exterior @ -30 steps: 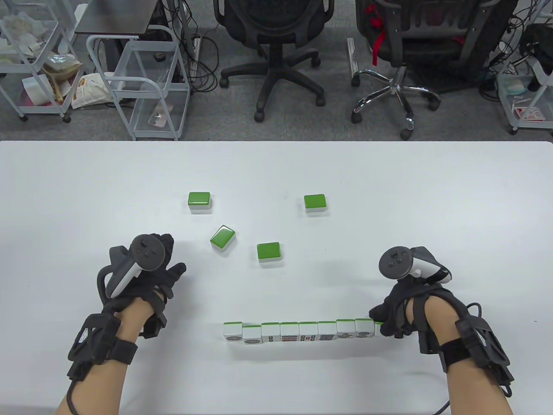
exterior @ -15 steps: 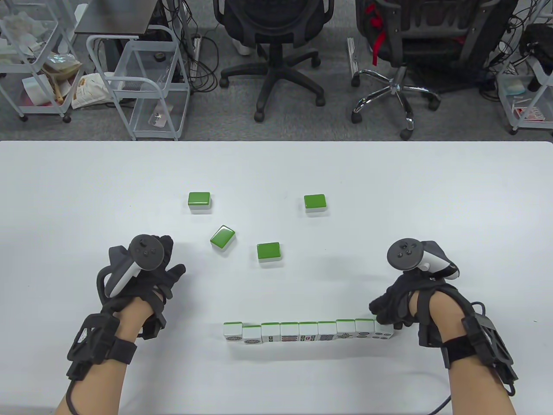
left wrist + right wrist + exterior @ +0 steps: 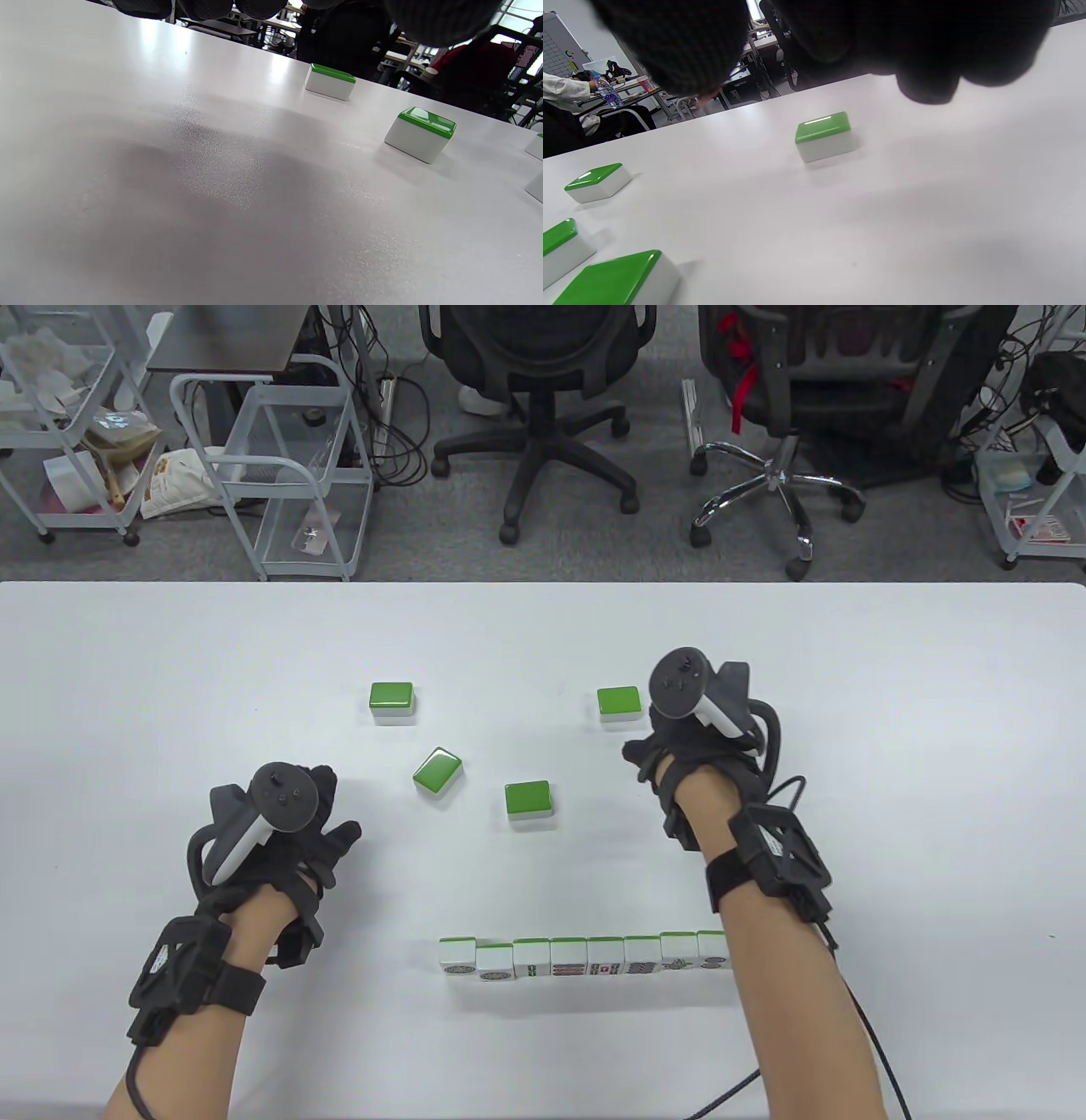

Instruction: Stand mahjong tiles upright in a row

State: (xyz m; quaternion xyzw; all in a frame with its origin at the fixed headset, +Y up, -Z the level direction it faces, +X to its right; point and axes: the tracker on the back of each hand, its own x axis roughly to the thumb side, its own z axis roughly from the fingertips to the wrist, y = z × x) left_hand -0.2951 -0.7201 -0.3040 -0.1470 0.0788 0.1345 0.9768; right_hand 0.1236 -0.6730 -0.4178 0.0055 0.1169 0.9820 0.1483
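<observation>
A row of several upright tiles [image 3: 585, 957] stands near the table's front; its right end is hidden behind my right forearm. Four green-backed tiles lie face down: far left [image 3: 391, 701], tilted [image 3: 438, 770], middle [image 3: 528, 799] and far right [image 3: 618, 703]. My right hand [image 3: 655, 738] hovers just right of the far right tile, which also shows in the right wrist view [image 3: 823, 135] below the fingers [image 3: 925, 84]. It holds nothing. My left hand [image 3: 335, 819] rests empty on the table, left of the tilted tile [image 3: 420, 133].
The white table [image 3: 891, 814] has its far edge at mid-frame. Beyond it stand two office chairs [image 3: 543, 398] and wire carts [image 3: 280, 466]. My right forearm [image 3: 764, 950] crosses over the row's right end.
My right hand has let go of the row's right end tile and moved up and left to the far right flat tile. My left hand has barely moved.
</observation>
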